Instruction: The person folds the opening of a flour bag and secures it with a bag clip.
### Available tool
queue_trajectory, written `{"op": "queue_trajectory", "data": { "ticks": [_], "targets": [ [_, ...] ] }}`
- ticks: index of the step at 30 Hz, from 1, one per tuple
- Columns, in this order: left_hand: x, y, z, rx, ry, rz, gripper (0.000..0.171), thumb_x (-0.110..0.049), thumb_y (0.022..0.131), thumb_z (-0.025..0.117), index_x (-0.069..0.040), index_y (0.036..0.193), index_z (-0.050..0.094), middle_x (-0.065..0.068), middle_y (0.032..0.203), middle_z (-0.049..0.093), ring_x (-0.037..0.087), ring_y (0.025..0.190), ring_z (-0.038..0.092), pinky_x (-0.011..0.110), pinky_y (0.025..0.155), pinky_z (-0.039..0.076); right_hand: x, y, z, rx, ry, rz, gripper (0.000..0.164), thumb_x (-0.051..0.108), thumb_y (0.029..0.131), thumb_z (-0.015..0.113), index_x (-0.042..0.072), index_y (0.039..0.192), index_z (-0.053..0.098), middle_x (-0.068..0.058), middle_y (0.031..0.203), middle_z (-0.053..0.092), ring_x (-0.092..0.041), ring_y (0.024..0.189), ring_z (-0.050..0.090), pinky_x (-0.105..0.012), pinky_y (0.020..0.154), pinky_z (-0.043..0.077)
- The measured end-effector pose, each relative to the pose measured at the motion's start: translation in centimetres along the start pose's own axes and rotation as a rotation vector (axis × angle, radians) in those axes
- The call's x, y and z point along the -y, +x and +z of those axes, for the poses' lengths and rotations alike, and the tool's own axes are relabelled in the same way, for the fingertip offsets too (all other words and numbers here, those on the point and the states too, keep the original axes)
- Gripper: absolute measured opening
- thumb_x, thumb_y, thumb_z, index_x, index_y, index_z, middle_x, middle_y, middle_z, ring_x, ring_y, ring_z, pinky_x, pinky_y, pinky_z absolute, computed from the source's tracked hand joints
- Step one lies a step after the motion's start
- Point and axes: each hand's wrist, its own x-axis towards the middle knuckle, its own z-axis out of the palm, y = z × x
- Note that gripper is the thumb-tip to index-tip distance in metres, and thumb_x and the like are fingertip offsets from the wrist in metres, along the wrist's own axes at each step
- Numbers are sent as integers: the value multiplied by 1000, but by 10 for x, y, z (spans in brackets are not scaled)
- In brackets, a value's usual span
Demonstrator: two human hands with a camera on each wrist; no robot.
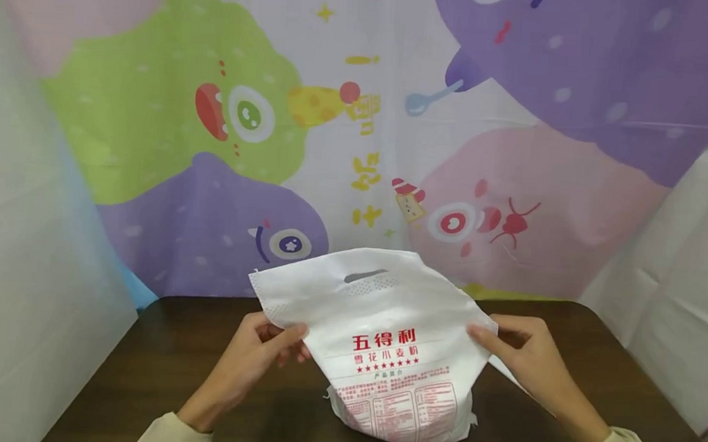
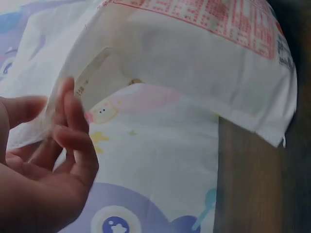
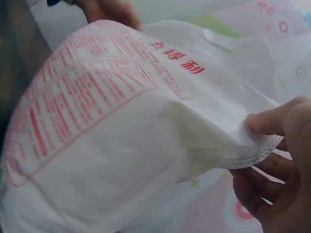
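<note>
A white non-woven bag (image 1: 410, 305) with red printing stands on the dark table, its lower part bulging and its top spread wide. An oval handle slot is cut near the top edge. My left hand (image 1: 261, 350) pinches the bag's left side edge between thumb and fingers. On the opposite side, my right hand (image 1: 525, 350) pinches the right edge, thumb on the printed face and fingers behind. In the right wrist view the thumb of the right hand (image 3: 286, 160) presses on the stitched border. What fills the bag's lower part is hidden.
The dark brown wooden table (image 1: 199, 360) carries the bag near its front edge. Behind it hangs a cloth (image 1: 375, 67) printed with cartoon monsters. Plain pale sheets (image 1: 19, 227) close off the left and right sides.
</note>
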Motion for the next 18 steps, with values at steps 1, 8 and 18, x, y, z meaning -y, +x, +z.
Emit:
{"op": "queue_trajectory", "data": {
  "ticks": [1, 8, 18],
  "targets": [
    [-1, -1, 0, -18, 37, -2, 21, -13, 95, 67, 8, 100, 64, 5, 76, 70, 11, 64, 60, 25, 57, 46, 2, 2, -2, 20, 0, -5, 13, 1, 90, 70, 5, 102, 75, -3, 88, 73, -12, 71, 67, -27, 63, 55],
    [-4, 4, -1, -114, 103, 6, 23, -15, 91, 72, -4, 112, 72, 4, 106, 72, 18, 100, 64, 31, 90, 48, 24, 30, 3, 166, 48, 41, 34, 9, 89, 75, 12, 122, 66, -8, 107, 70, -22, 85, 70, -38, 66, 59],
    [-10, 10, 6, -136, 6, 30, 26, -17, 98, 64, 2, 115, 71, 4, 108, 74, 17, 105, 65, 30, 94, 48, 47, 56, 13, 252, -64, 60, 7, 17, 86, 79, 14, 91, 75, -3, 84, 72, -18, 67, 69, -35, 56, 57]
  ]
}}
